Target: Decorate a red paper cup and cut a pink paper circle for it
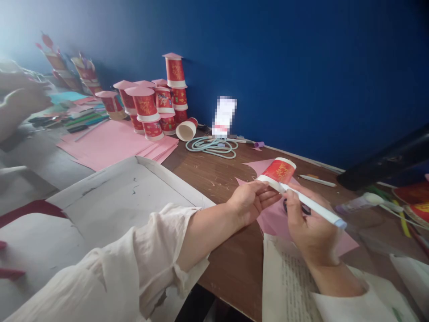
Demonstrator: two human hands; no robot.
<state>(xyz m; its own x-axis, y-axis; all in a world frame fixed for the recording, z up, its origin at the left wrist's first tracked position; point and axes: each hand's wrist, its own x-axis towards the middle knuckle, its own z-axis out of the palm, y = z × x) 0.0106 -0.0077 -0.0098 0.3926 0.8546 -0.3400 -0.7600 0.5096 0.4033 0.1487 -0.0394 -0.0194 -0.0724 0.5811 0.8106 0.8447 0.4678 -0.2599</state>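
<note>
My left hand [250,202] is closed around the lower part of a red paper cup [277,171] with a gold print and white bands, holding it tilted over the table. In my right hand [310,226] is a white marker [317,208], gripped like a pen. Its front end is at the cup's white band; I cannot tell whether it touches. Pink paper [275,219] lies under both hands, with a dark ring-shaped thing [303,209], partly hidden by my right hand, on it.
Stacked red cups with pink paper tops [142,105] stand against the blue wall, beside pink sheets [110,138]. A cup [187,130] lies on its side near a coiled pale cable [212,146]. A white box lid [110,197] is at left. Another person's hand [23,98] shows far left.
</note>
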